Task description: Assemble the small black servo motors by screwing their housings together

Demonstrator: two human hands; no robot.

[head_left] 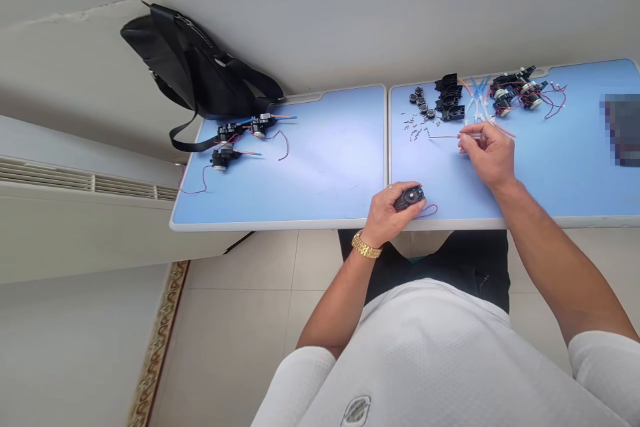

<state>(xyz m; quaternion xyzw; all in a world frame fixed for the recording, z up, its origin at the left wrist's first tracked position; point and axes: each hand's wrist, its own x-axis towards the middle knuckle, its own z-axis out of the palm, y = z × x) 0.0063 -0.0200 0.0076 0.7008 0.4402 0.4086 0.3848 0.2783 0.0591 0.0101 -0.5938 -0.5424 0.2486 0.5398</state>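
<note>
My left hand (387,211), with a gold watch on the wrist, is closed around a small black motor housing (410,197) at the near edge of the blue table (325,167); a red wire (429,213) loops out from it. My right hand (490,155) reaches farther back and pinches a thin screwdriver with a clear handle (457,137), its shaft pointing left toward several scattered tiny screws (417,127).
Behind the screws lie black round caps (421,101), black housings (450,99), clear tubes (479,97) and wired motor units (520,93). More wired units (235,140) sit at far left beside a black bag (200,73). A radiator (85,180) stands left.
</note>
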